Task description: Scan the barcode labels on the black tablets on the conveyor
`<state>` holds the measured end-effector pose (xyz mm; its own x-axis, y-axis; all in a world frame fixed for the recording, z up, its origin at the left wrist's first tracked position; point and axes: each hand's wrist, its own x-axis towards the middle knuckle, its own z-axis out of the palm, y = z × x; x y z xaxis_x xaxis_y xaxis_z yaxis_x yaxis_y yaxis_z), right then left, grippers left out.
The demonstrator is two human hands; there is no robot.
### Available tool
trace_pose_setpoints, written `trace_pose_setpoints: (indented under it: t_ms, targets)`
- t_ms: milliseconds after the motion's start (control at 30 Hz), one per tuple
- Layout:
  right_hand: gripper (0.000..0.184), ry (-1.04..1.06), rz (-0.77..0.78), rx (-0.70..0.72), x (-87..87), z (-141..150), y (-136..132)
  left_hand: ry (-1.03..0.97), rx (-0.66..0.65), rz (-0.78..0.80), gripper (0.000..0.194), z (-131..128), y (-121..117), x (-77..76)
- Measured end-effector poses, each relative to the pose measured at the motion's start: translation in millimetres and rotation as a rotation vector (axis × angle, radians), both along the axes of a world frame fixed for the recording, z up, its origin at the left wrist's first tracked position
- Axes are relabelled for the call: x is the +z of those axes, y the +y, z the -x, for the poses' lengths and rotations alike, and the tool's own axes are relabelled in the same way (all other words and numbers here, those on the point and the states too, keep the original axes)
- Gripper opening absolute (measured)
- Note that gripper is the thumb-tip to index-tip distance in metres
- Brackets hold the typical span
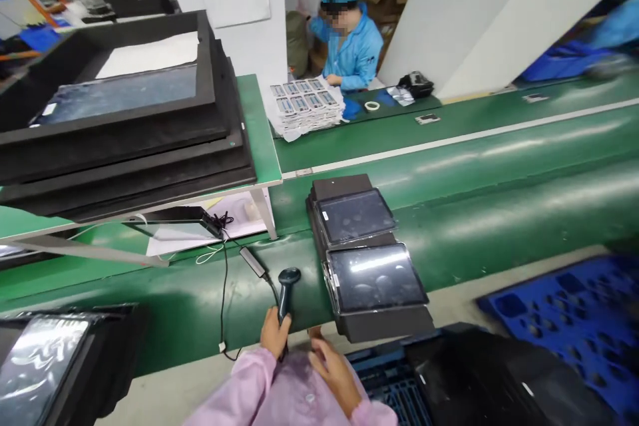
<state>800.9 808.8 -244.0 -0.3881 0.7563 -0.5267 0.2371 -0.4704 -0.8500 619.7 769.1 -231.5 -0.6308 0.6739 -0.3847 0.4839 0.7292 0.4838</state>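
My left hand [273, 333] is wrapped around the handle of a dark barcode scanner [287, 289], its head pointing away from me over the green bench. Close to my body, my right hand [333, 371] has its fingers loosely apart and holds nothing I can see. To the right of the scanner lie two glossy tablet screens [377, 277], set one behind the other on a stack of black foam trays [387, 325]. The scanner's cable runs back from beneath my left hand toward a small grey adapter [253, 261].
Stacked black foam trays [124, 123] stand on a raised green shelf [264, 140] at left. More glossy panels [42, 363] lie at lower left. Blue crates [564, 313] are at right. Across the green conveyor [474, 190], a person in blue [352, 46] sits by stacked parts [307, 106].
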Motion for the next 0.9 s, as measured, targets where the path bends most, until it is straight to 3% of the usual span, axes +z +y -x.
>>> trace_pose_setpoints:
  t_ms: [67, 133, 233, 333, 500, 733, 900]
  targets:
    - [0.057, 0.127, -0.024, -0.030, 24.1, 41.3, -5.1, -0.044, -0.088, -0.071, 0.028, 6.4, -14.5, 22.4]
    - [0.064, 0.392, 0.060, -0.102, 51.4, 74.4, -6.3, -0.075, -0.199, -0.127, 0.030, 14.6, -23.0, 53.0]
    - [0.053, 0.590, 0.116, -0.274, 89.3, 104.2, -7.8, -0.089, -0.352, -0.258, 0.029, 26.6, -21.5, 102.4]
    - [0.048, 0.645, 0.098, -0.459, 112.6, 117.3, -9.3, -0.107, -0.446, -0.374, 0.033, 35.7, -12.5, 136.4]
    - [0.050, 0.723, 0.090, -0.653, 130.2, 126.8, -0.7, -0.154, -0.505, -0.393, 0.034, 49.6, -1.1, 150.1]
    - [0.052, 0.731, 0.029, -0.740, 151.5, 125.7, 24.0, -0.171, -0.490, -0.330, 0.045, 52.5, 30.4, 167.5]
    - [0.048, 0.700, -0.027, -0.769, 151.5, 124.8, 34.5, -0.165, -0.527, -0.348, 0.045, 45.9, 44.5, 178.6]
